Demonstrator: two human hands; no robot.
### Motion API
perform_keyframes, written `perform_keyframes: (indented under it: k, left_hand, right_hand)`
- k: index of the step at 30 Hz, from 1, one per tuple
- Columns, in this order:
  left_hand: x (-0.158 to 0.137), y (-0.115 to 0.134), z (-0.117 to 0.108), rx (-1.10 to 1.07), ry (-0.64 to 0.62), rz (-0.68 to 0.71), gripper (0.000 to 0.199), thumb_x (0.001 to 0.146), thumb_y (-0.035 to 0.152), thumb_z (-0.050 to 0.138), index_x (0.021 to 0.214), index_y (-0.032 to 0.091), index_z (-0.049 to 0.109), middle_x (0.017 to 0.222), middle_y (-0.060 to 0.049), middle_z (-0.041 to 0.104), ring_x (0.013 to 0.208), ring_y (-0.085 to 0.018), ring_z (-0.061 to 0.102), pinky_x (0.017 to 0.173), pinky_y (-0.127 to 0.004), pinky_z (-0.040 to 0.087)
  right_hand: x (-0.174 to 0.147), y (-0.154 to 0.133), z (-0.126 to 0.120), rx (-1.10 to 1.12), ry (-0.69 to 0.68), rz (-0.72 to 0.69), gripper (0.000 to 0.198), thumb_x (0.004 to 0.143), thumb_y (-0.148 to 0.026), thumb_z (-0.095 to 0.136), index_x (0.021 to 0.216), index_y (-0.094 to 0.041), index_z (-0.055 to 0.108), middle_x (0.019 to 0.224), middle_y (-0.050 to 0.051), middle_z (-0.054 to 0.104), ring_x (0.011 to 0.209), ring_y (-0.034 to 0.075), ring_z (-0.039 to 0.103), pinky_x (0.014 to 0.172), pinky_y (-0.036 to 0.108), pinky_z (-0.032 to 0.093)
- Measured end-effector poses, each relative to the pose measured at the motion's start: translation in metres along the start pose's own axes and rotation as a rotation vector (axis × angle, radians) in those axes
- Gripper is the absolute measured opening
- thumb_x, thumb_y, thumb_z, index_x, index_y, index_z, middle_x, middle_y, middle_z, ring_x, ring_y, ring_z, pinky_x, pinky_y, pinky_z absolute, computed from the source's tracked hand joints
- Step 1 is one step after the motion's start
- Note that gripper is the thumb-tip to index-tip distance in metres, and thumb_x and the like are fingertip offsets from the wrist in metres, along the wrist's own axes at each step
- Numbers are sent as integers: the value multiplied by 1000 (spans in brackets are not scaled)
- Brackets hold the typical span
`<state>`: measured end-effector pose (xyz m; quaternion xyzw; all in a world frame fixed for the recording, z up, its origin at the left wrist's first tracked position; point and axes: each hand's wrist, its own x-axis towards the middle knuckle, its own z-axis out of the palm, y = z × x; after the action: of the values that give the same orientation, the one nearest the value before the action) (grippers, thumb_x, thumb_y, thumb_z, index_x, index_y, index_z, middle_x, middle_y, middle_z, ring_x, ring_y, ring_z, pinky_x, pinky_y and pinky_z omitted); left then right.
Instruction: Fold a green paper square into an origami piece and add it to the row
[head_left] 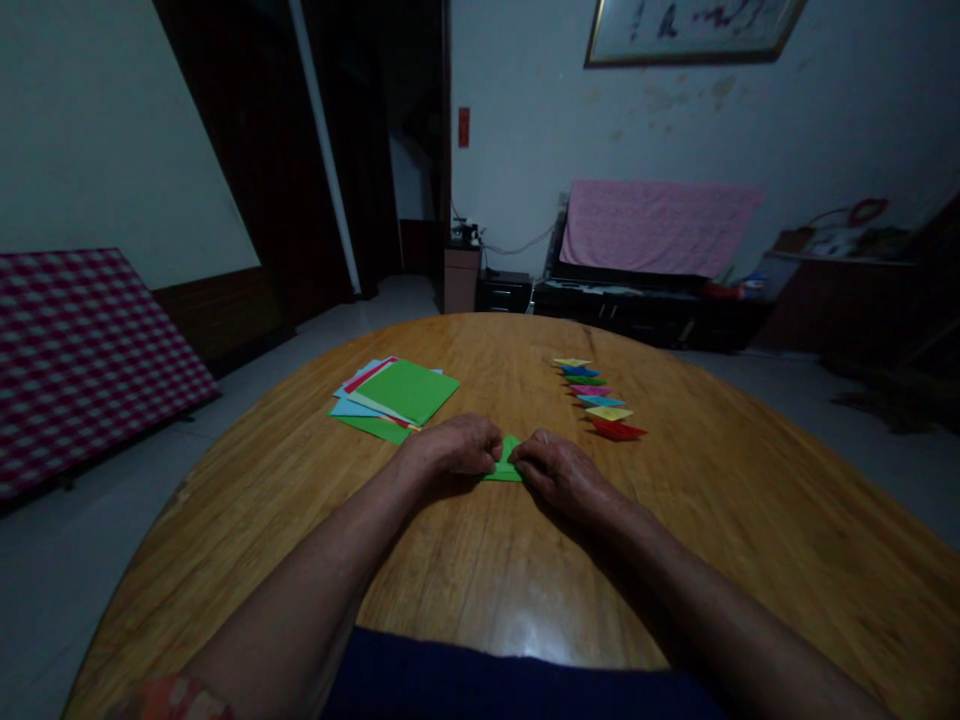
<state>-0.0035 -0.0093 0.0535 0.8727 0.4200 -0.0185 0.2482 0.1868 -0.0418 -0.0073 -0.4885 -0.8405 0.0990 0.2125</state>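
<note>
While between two hands (466,445) (556,466), one paper (508,458)

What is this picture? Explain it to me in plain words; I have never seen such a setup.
There is no machine here, only a person's two bare hands. The one picture comes from a camera worn on the person's head, looking forward and down, so the forearms reach in from the bottom.

The left hand and right hand are at either side of a small folded green paper, touching it; the exact grip is hard to make out. It lies on a wooden table.

Beyond the left hand is a loose stack of coloured sheets, green on top. Toward the right, seven small folded paper shapes stand in a row, the nearest one red.
</note>
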Motion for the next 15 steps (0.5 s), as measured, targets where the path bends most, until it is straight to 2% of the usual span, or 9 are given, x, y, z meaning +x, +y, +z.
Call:
perform_keyframes:
  k: [9, 15]
  left_hand:
    - [-1, -4, 6, 28, 59, -31, 15, 76, 21, 50, 78, 16, 64, 70, -2, 61, 62, -12, 48, 55, -24, 32]
    - [-5, -16, 14, -8, 89, 16, 17, 77, 22, 49, 83, 17, 64, 73, -1, 62, 67, -12, 51, 58, -23, 33]
  right_hand:
    - [0, -4, 0, -15, 0, 39, 18, 88, -18, 47, 91, -18, 65, 84, 4, 58, 77, 15, 53, 68, 25, 37]
    - [-1, -2, 3, -14, 7, 33, 23, 89, -19, 46, 99, -21, 67, 83, 3, 57, 78, 14, 53, 69, 25, 37]
